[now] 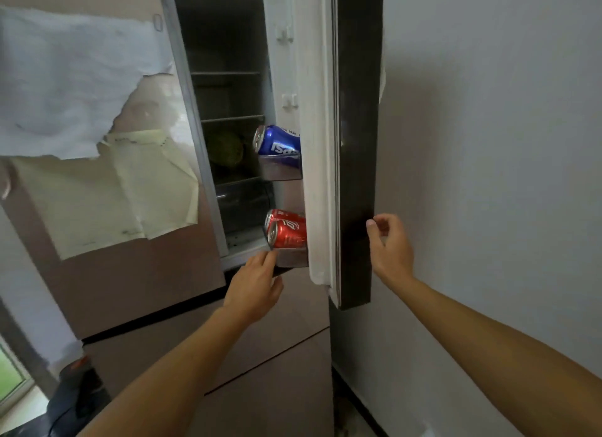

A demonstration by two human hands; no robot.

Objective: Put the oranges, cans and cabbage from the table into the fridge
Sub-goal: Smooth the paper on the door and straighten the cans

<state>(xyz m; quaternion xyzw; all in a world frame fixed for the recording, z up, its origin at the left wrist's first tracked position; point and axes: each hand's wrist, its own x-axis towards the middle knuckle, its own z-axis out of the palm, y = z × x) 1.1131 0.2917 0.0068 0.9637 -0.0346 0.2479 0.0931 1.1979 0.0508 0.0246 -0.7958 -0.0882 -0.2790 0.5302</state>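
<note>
The fridge's right door [356,143] stands partly open. A blue Pepsi can [278,143] leans in the middle door bin [280,169]. Two red cans [286,229] lean in the lowest door bin [293,257]. A green cabbage [226,149] rests on a dark inner shelf. My left hand [254,286] touches the lowest bin's front with its fingertips and holds nothing. My right hand [389,244] is at the door's outer edge, fingers curled loosely, thumb against the dark panel. No oranges show.
The closed left fridge door [114,241] carries torn white film and yellowish paper. Drawer fronts [260,355] lie below. A grey wall [488,143] stands close on the right. A dark object [81,397] sits on the floor at lower left.
</note>
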